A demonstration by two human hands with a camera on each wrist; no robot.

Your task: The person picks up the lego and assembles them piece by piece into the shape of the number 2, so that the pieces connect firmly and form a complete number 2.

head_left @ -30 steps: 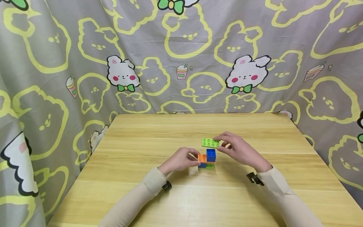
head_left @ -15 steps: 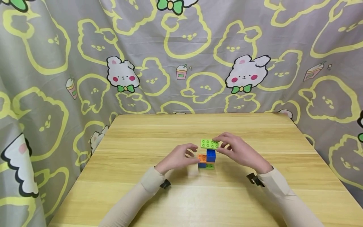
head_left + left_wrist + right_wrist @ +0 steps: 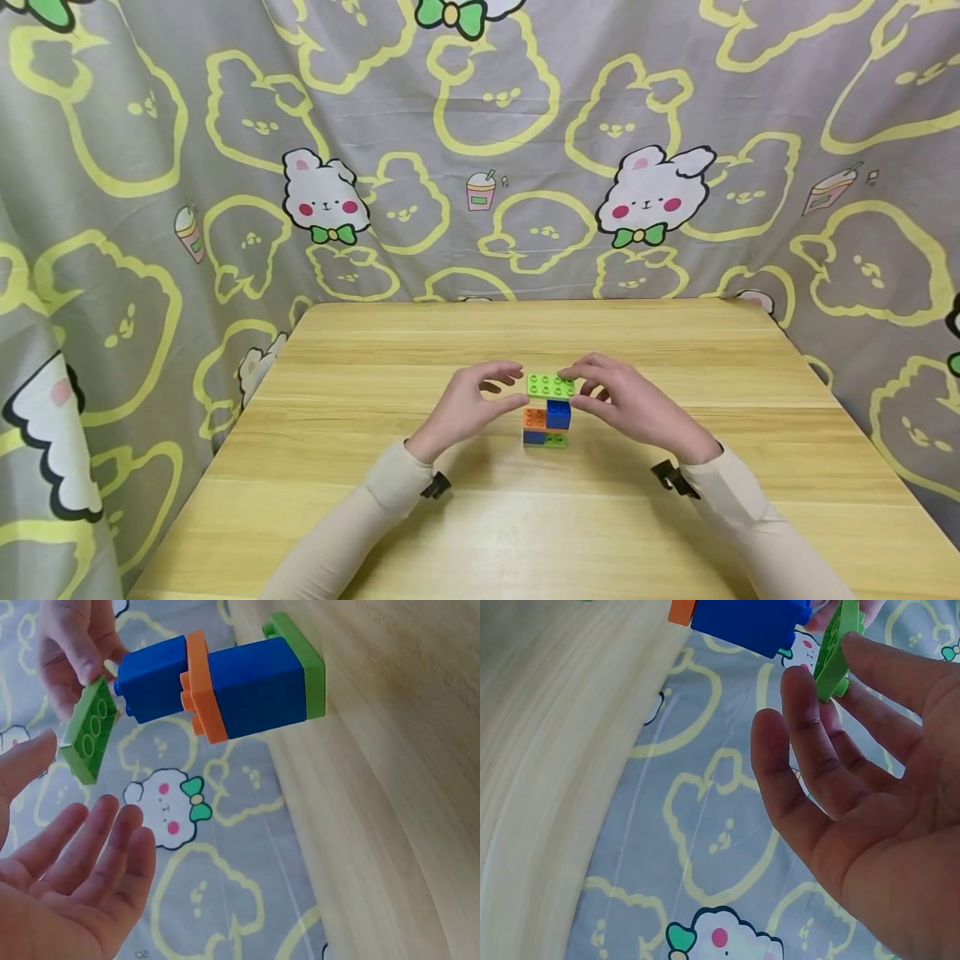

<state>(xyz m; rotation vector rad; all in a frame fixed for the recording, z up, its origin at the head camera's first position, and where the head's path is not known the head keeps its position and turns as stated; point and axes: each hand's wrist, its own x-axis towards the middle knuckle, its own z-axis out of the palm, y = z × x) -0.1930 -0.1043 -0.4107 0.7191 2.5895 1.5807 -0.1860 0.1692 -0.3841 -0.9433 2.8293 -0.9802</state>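
Note:
My right hand (image 3: 630, 404) pinches the right end of a light green building-block plate (image 3: 551, 386) between thumb and fingers. The plate is held just above a small stack, with a gap visible in the left wrist view. From the bottom the stack has a green plate (image 3: 315, 682), a blue brick (image 3: 259, 688), an orange plate (image 3: 202, 690) and an upper blue brick (image 3: 154, 679) on the orange plate's right half. Close to the held plate's left end, my left hand (image 3: 472, 408) is spread, its thumb and fingers apart from the plate.
The stack stands on a wooden table (image 3: 375, 358). A grey curtain (image 3: 420, 125) with yellow outlines and bunny faces hangs behind the table and along both sides. Dark wrist mounts (image 3: 437, 485) sit under both cuffs.
My left hand has left the orange plate and risen toward the held green plate, its fingers opening. My right hand has brought that plate slightly left and closer over the stack.

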